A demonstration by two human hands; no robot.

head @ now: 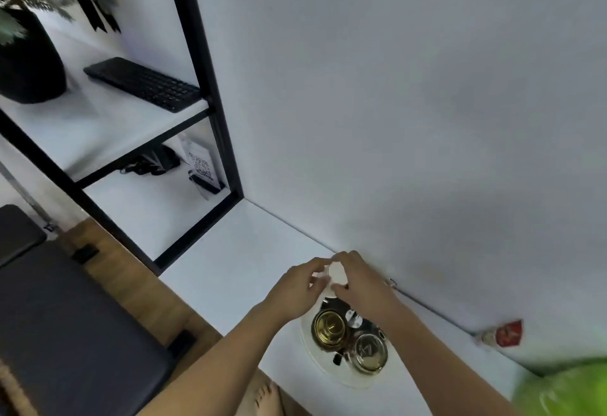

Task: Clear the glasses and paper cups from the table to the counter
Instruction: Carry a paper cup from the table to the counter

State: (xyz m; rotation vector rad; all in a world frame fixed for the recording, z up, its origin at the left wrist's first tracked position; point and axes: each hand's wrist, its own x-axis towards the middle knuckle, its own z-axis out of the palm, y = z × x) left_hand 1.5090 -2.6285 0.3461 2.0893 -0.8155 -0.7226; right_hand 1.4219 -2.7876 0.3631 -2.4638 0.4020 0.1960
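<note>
A: White desk (230, 271) runs along a plain wall; black shelving stands far left with a keyboard (144, 85) on one shelf. State the position of the task item.

B: One white paper cup (336, 272) sits at the far edge of the desk, close to the wall. Left hand (303, 287) and right hand (356, 279) both hold it, fingers curled round its sides. Whether it is one cup or a stack, I cannot tell.

A: Handling properties?

B: Judged light and soft-walled; squeezing would likely crush it. Hold low on the wall or at the rolled rim, with light pressure. Contents cannot be seen.

A: Other containers?

B: A round white tray (328, 371) lies just near of the cup. It carries two glasses: left glass (330, 328) shows yellowish liquid, right glass (369, 351) looks nearly clear. Judged heavy, rigid, slippery and fragile; take each by the body, upright. A small red-labelled bottle (502, 333) lies far right by the wall.
</note>
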